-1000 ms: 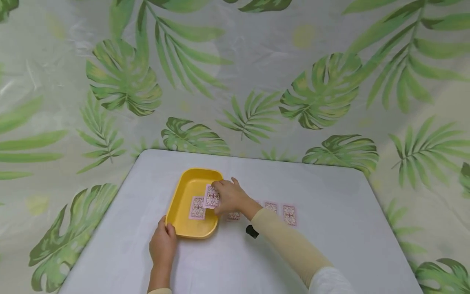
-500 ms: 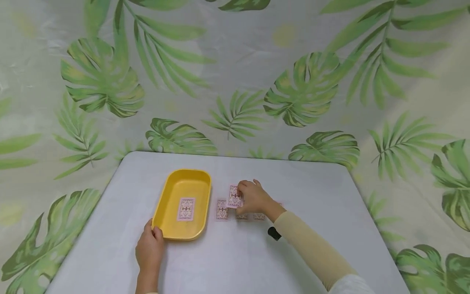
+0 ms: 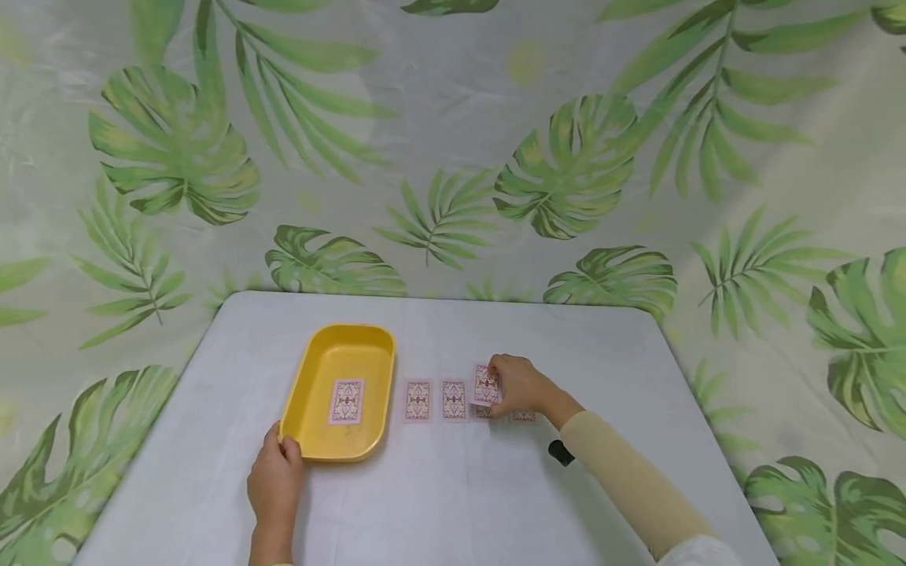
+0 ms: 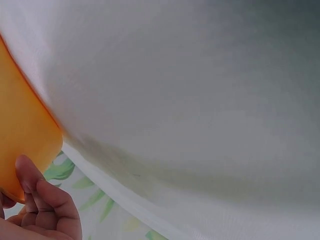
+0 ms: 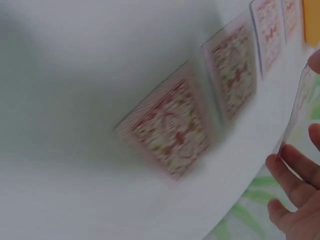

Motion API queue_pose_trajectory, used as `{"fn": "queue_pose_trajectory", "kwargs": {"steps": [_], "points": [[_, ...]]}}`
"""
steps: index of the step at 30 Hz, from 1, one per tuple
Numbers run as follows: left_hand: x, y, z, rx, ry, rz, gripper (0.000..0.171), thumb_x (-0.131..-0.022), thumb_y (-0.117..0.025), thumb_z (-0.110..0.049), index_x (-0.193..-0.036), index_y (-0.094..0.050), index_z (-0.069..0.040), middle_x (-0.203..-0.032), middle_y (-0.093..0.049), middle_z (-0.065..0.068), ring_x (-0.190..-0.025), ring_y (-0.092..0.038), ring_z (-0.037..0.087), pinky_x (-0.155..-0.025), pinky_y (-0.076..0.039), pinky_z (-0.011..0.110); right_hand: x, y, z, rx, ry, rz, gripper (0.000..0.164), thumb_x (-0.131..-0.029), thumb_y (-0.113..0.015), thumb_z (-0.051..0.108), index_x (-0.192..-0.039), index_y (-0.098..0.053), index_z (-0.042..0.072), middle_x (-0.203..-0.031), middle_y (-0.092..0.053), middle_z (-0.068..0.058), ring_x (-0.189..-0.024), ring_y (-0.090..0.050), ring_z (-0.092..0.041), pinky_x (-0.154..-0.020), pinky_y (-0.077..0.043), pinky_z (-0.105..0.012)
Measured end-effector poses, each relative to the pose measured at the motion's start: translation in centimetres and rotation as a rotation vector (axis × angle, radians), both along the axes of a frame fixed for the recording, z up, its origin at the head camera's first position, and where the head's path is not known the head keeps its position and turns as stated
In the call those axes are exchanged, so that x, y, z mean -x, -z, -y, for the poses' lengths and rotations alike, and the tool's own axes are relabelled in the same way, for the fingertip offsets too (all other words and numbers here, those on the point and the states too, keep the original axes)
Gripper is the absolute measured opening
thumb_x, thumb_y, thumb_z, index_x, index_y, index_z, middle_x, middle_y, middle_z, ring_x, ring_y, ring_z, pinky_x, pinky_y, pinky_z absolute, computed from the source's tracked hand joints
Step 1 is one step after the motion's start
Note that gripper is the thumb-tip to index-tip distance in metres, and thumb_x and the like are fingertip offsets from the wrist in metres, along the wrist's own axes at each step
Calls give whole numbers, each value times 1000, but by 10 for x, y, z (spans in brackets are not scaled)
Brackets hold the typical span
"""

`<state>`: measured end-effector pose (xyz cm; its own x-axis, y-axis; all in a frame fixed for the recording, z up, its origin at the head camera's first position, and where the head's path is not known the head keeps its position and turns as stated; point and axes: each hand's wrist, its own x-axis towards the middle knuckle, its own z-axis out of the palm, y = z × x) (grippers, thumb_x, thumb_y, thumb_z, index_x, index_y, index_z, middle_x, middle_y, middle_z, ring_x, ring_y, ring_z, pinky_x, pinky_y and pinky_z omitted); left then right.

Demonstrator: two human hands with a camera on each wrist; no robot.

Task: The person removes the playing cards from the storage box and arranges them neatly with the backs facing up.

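Note:
My left hand (image 3: 276, 479) grips the near left corner of a yellow tray (image 3: 388, 393), thumb over the rim. A single playing card (image 3: 346, 402) with a pink-bordered patterned back lies inside the tray. With thumb and fingers my right hand (image 3: 527, 387) pinches another playing card (image 3: 485, 381), held above a row of face-down cards. Seen from the right wrist, this held card (image 5: 299, 107) is nearly edge-on, away from the tabletop. In the row, the first card (image 3: 418, 401) and second card (image 3: 454, 401) show fully; the hand and held card partly cover those farther right.
A white-covered table (image 3: 439, 503) bears everything. Behind it hangs a leaf-printed sheet (image 3: 453, 118). A small black object (image 3: 561, 453) shows at the right forearm, beside the beige sleeve (image 3: 630, 472).
The right hand has moved right with its card, from over the tray to above the third card in the row. The left hand keeps its grip on the tray; the head view has shifted.

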<state>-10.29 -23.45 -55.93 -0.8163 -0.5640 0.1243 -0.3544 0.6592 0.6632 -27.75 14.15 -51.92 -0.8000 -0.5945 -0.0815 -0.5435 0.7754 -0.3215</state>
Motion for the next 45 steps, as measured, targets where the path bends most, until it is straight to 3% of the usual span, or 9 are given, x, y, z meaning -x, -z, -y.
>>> {"fn": "queue_pose_trajectory", "kwargs": {"steps": [7, 14, 18, 24, 33, 45], "points": [[-1, 1, 3, -1, -19, -7, 43, -99, -39, -13, -131, -48, 12, -103, -61, 35, -77, -58, 49, -69, -44, 60, 2, 8, -39, -4, 59, 10, 55, -63, -80, 34, -105, -56, 9, -98, -58, 1, -90, -53, -19, -103, -33, -52], [-2, -2, 5, -4, -22, -4, 42, -98, -40, -14, -131, -47, 12, -98, -62, 34, -71, -56, 45, -67, -43, 58, -2, 13, -76, 59, 126, 89, 78, -64, -84, 28, -129, -50, 1, -119, -60, -11, -110, -55, -32, -98, -41, -52], [-2, -3, 6, -1, -21, -3, 42, -98, -40, -13, -131, -47, 13, -96, -62, 33, -70, -56, 44, -66, -43, 58, -3, 19, -94, 52, 142, 88, 83, -63, -83, 27, -132, -47, 0, -122, -59, -14, -113, -55, -36, -98, -40, -54], [-2, -1, 5, 4, -18, -10, 42, -98, -40, -13, -131, -48, 13, -99, -62, 34, -73, -57, 47, -66, -43, 59, -7, 30, -113, 30, 137, 56, 83, -63, -83, 29, -132, -46, -1, -124, -59, -17, -114, -55, -37, -104, -31, -58], [-1, 2, 3, 13, -12, -7, 42, -98, -40, -13, -130, -49, 13, -98, -62, 35, -69, -56, 44, -65, -43, 58, -9, 46, -128, -3, 94, -12, 85, -58, -80, 27, -131, -47, 0, -121, -61, -18, -112, -56, -39, -102, -34, -56], [0, 1, -2, 8, -9, -6, 42, -98, -40, -13, -130, -49, 13, -103, -62, 35, -71, -56, 44, -67, -44, 58, -9, 45, -132, -112, 3, -50, 86, -60, -75, 25, -136, -44, -2, -130, -56, -21, -123, -50, -40, -105, -27, -61]]}}
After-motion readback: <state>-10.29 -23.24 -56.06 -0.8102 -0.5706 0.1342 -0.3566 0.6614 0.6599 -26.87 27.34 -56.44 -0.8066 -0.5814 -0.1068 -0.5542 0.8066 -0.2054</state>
